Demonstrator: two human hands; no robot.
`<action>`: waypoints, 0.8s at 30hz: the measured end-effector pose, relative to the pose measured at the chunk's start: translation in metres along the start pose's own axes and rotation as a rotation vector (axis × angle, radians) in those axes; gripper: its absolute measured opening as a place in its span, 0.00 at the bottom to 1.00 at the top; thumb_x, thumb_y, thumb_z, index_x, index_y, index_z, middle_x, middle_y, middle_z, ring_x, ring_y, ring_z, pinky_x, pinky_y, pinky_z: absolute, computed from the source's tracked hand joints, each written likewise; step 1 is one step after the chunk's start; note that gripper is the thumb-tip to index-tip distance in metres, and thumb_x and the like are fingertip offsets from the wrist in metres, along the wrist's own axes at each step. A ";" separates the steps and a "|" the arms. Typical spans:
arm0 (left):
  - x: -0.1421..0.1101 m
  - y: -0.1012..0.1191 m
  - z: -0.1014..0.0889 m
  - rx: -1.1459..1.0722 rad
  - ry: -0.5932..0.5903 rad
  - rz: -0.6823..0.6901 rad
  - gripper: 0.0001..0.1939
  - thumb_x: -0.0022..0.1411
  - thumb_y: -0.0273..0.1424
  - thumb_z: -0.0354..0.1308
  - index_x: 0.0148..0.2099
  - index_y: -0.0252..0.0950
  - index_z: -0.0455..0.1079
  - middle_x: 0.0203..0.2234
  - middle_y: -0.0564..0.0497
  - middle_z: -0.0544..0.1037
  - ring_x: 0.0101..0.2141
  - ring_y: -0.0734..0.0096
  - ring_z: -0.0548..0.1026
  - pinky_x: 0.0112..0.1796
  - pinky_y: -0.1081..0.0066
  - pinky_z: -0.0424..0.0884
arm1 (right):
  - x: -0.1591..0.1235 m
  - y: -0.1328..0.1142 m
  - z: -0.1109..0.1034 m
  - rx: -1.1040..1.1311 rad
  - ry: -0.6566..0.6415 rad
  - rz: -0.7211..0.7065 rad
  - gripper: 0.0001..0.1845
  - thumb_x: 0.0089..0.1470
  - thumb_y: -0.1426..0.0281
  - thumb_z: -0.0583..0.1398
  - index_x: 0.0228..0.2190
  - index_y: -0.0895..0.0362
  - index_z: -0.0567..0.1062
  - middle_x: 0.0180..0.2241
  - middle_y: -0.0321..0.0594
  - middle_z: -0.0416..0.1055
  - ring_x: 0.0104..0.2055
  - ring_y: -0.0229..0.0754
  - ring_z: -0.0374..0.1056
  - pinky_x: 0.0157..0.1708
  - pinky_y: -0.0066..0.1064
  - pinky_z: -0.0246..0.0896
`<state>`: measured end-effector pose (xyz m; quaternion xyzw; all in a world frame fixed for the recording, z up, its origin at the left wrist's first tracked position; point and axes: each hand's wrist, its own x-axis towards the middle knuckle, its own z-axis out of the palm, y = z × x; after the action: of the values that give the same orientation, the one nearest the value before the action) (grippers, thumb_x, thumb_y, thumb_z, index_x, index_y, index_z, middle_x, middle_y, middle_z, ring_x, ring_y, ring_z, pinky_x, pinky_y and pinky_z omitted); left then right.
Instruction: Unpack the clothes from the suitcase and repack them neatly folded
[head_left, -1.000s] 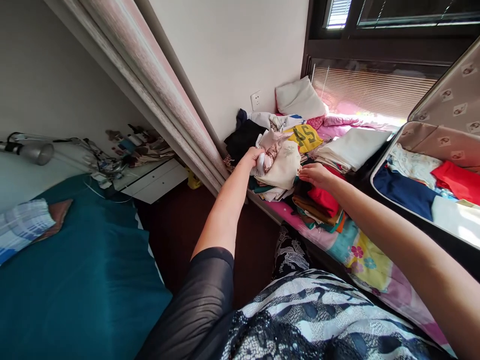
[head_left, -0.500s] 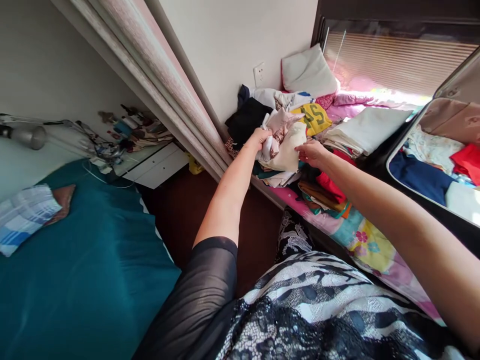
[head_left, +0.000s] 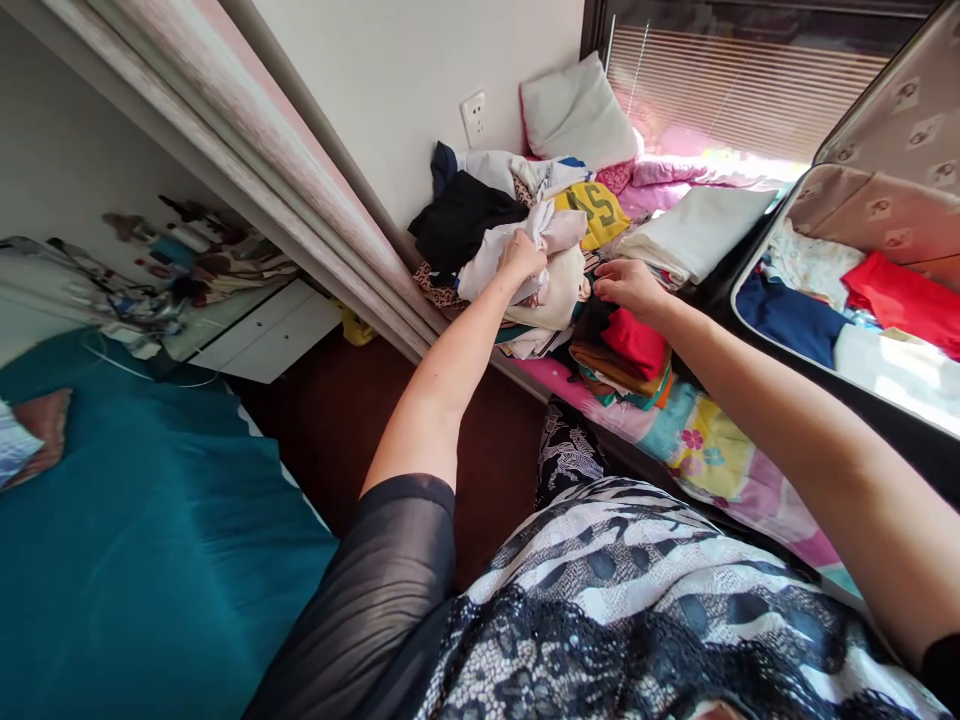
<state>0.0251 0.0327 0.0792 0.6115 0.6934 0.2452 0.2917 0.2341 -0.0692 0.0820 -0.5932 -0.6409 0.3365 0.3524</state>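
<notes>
My left hand [head_left: 525, 258] is closed on a pale lavender-white garment [head_left: 487, 258], bunched up over the clothes heap. Below that hand lies a cream cloth [head_left: 564, 300], spread across folded clothes. My right hand [head_left: 634, 288] hovers at the cloth's right edge with fingers loosely bent and apart; I see nothing held in them. Close beneath it is a folded red garment [head_left: 636, 342] on top of a stack. A black garment [head_left: 469, 220] lies left of my left hand, and a yellow garment with dark letters [head_left: 596, 215] lies behind it.
An open suitcase [head_left: 765, 335] with clothes inside stands on the right. Folded white fabric [head_left: 701, 235] lies beside it. A grey-white pillow [head_left: 577, 112] leans in the corner. A curtain [head_left: 300, 170] hangs at left, near a teal-covered bed [head_left: 150, 520] and a white drawer cabinet [head_left: 266, 335].
My left hand has lifted and spread the pale garment over the heap. My right hand has come away from the cream cloth's edge. The view has shifted to the right.
</notes>
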 end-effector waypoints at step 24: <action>-0.023 0.011 -0.004 0.190 -0.100 0.103 0.34 0.60 0.33 0.72 0.66 0.31 0.72 0.62 0.32 0.77 0.65 0.41 0.72 0.64 0.55 0.65 | -0.115 0.064 -0.009 -0.700 -0.162 0.046 0.54 0.61 0.42 0.61 0.77 0.52 0.55 0.77 0.59 0.49 0.75 0.75 0.48 0.64 0.65 0.61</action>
<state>0.0322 0.0116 0.0923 0.6829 0.6655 0.1623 0.2538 0.2809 -0.1793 0.0261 -0.6636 -0.7297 0.1502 0.0682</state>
